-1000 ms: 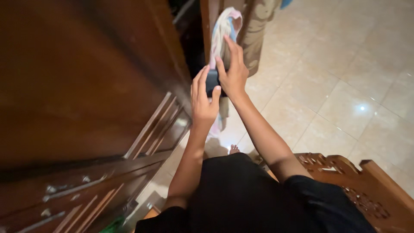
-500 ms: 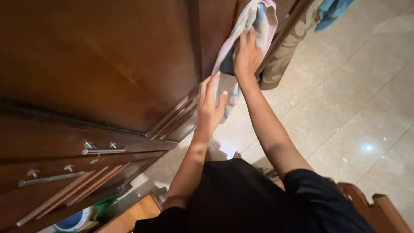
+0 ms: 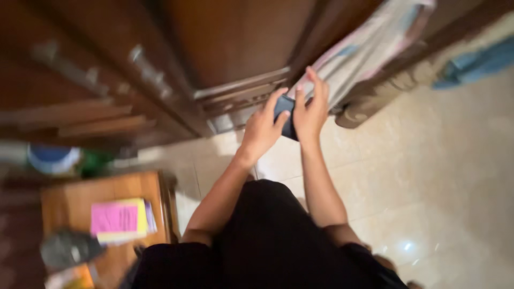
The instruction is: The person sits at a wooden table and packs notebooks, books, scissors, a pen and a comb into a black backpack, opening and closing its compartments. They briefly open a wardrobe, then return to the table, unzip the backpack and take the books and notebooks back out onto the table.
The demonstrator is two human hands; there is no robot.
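Gripping a small dark object (image 3: pixel 285 115) between them, both hands, left hand (image 3: pixel 261 132) and right hand (image 3: pixel 311 112), hold it over the tiled floor (image 3: pixel 428 160) beside the wooden cabinet (image 3: pixel 225 48). Fingertip-only contact could let it slip and drop; a pale cloth (image 3: pixel 369 48) hanging just behind might snag.

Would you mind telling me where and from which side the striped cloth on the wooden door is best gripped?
Probably the lower end of the striped cloth, where it hangs free just beyond the right hand. Come from the floor side, as the wooden door backs it. Both hands now hold a dark phone-like object, the left hand beside it, so one must free up first.
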